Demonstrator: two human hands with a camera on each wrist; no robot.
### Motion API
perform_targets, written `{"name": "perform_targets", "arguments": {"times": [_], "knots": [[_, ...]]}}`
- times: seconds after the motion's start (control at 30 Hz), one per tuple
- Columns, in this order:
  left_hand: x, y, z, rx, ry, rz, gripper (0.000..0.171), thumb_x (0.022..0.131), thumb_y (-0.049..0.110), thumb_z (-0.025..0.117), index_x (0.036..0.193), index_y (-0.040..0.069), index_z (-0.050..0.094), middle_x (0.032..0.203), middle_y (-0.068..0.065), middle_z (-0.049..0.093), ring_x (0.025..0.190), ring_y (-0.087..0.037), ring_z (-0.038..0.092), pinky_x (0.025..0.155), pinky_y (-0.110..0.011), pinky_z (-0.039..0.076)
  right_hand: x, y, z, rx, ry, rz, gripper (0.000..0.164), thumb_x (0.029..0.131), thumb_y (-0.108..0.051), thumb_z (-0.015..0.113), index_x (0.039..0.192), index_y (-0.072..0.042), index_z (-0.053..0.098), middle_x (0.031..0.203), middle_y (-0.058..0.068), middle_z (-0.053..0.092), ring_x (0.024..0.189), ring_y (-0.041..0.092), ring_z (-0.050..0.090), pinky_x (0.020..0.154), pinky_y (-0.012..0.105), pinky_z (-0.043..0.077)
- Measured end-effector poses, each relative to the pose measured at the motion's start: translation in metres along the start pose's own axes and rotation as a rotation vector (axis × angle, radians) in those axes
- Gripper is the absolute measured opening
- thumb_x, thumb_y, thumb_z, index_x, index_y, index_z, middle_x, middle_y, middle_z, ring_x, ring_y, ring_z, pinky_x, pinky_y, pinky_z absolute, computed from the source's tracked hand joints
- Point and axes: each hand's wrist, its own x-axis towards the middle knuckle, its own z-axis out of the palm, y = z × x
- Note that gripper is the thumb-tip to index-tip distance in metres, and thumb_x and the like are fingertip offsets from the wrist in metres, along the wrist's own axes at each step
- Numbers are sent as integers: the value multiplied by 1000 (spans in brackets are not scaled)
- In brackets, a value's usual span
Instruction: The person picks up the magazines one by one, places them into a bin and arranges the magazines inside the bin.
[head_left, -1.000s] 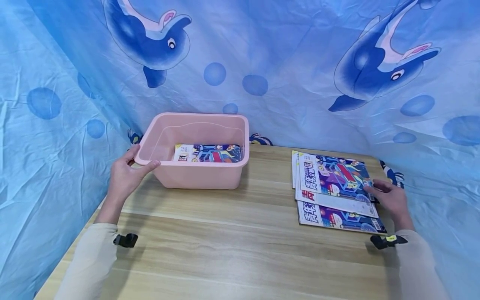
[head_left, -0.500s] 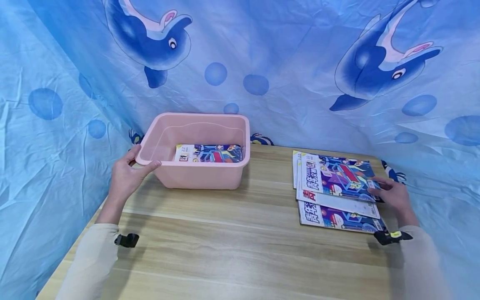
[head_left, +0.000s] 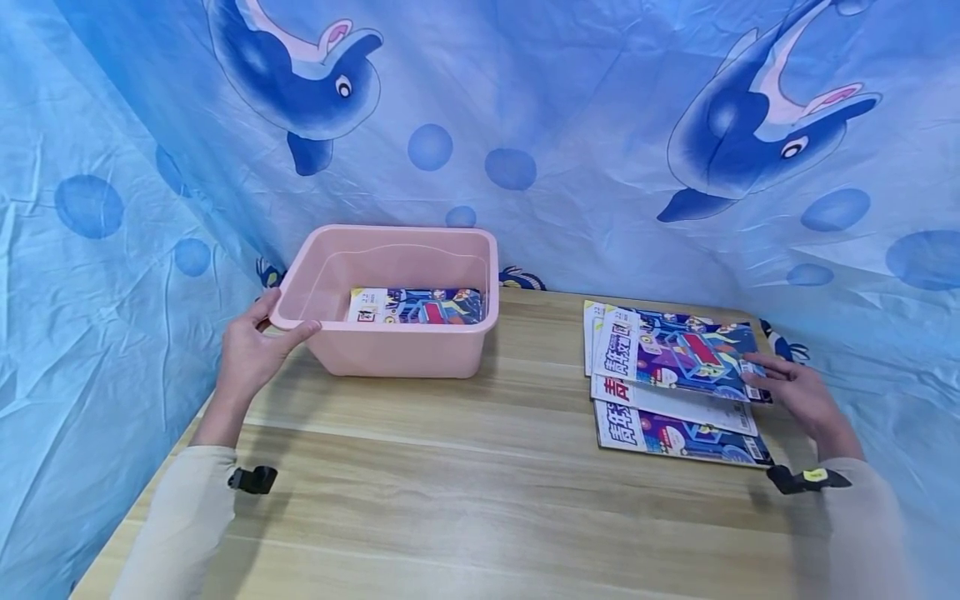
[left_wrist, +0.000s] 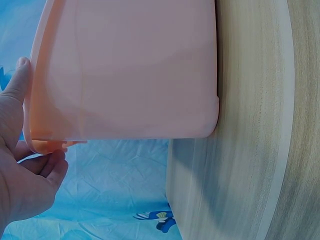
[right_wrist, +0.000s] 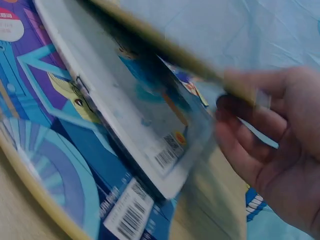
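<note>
My left hand (head_left: 253,348) holds the front left corner of a pink plastic tub (head_left: 397,354), thumb on the rim, as the left wrist view also shows. Inside the tub lies a magazine (head_left: 431,310) with a colourful cover. On the right, my right hand (head_left: 804,397) pinches the right edge of the top magazine (head_left: 686,354) of an uneven pile. In the right wrist view this magazine (right_wrist: 167,47) is raised at that edge and blurred. Beneath it show a magazine with a white side up (right_wrist: 145,120) and another colourful magazine (right_wrist: 55,165).
A wooden table (head_left: 480,492) carries everything. Blue fabric with dolphins (head_left: 585,92) hangs close behind the tub and pile and along both sides. Wood surface separates the tub from the pile. A black strap (head_left: 253,480) sits on each sleeve.
My right hand has moved right, and the top magazine has shifted right with it and lifted off the pile at its right edge. My left hand and the tub look the same.
</note>
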Motion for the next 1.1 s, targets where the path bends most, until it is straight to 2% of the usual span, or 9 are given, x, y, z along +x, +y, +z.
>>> {"name": "perform_targets", "arguments": {"times": [0.07,0.27,0.3,0.5,0.6,0.7,0.83,0.97,1.1], "knots": [[0,0,0,1,3,4,87,87,34,82,156,4,39,161,-15,36,140,-37,44,102,-14,42,-3,0,-4,16,-35,-11,76,102,-53,57,159,-8,35,146,30,43,109,34,47,79,37,46],[2,-1,0,11,4,6,87,88,34,82,157,5,39,161,-15,37,140,-37,45,103,-15,42,-9,-5,-9,29,-70,-104,75,100,-42,65,158,-5,35,144,37,48,88,-12,54,74,19,53],[2,-1,0,12,3,5,87,88,34,82,157,5,39,161,-15,37,140,-37,45,104,-17,42,-10,-6,-9,16,-63,-118,76,100,-42,66,157,-3,35,152,40,35,92,-14,54,77,19,55],[2,-1,-1,14,-5,-6,87,88,35,82,157,5,38,161,-15,37,140,-37,45,110,-26,42,-17,-13,-9,-14,12,-119,73,100,-44,64,159,-13,35,158,37,26,94,-17,45,73,16,53],[3,-1,-1,16,-9,-9,88,88,36,82,157,5,38,161,-15,37,140,-37,45,111,-29,42,-22,-19,-8,44,37,-107,70,100,-43,64,160,-20,36,160,34,24,95,-18,45,74,14,52],[3,-1,-2,18,-9,-10,88,88,36,82,157,5,38,161,-15,37,140,-37,45,111,-30,43,-26,-25,-8,211,28,-108,67,98,-35,69,158,-25,40,156,10,48,94,-14,56,76,15,54],[3,-1,-2,20,-4,-8,88,88,36,82,157,5,38,160,-15,38,139,-37,46,110,-27,43,-31,-36,-8,544,-31,-150,62,96,-17,73,153,-24,50,118,-24,65,94,-3,69,77,17,56],[3,-1,-2,26,0,-4,87,88,35,82,157,5,39,159,-16,40,138,-38,47,107,-24,44,-36,-50,-8,769,-80,-210,54,97,-2,67,146,-24,59,111,-16,75,95,2,71,76,17,57],[3,-1,-1,31,-3,-5,87,88,36,82,157,5,39,159,-16,40,138,-38,48,109,-29,44,-39,-69,-6,893,-100,-263,52,98,7,61,142,-22,64,113,-7,76,96,6,72,76,18,57]]}}
